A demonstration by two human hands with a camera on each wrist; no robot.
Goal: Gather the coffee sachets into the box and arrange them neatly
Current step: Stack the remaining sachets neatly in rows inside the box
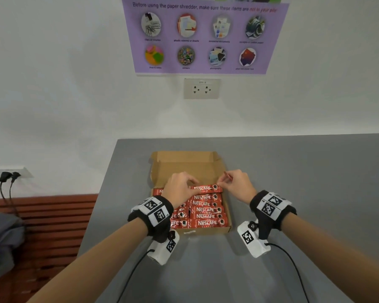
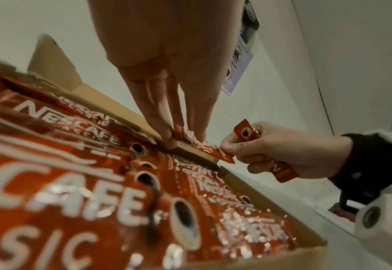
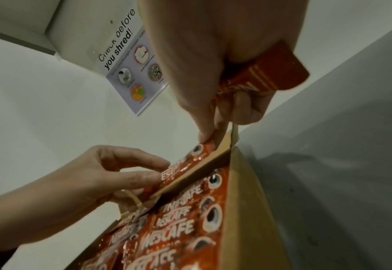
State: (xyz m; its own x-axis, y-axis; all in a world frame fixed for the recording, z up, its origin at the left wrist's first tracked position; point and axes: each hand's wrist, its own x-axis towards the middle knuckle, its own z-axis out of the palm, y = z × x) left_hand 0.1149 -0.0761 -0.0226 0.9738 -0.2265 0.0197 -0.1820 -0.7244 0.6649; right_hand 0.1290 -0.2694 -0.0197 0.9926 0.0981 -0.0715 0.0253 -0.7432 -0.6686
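Observation:
An open cardboard box (image 1: 184, 166) lies on the grey table (image 1: 293, 182), with red Nescafe sachets (image 1: 207, 216) lined up in two columns inside. One sachet (image 1: 208, 188) lies across the far end of the right column. My left hand (image 1: 192, 185) pinches its left end (image 2: 178, 130), and my right hand (image 1: 222, 183) pinches its right end (image 3: 202, 147). The right hand's other fingers curl round a spare sachet (image 3: 271, 76), which also shows in the left wrist view (image 2: 245, 131). The left column is partly hidden under my left wrist.
The table's left edge (image 1: 101, 193) drops to a slatted wooden bench (image 1: 53, 215) with a grey bag (image 1: 2, 235). Behind the box are a white wall, a socket (image 1: 201, 89) and a purple poster (image 1: 204, 36). Wrist-camera cables trail over the near table.

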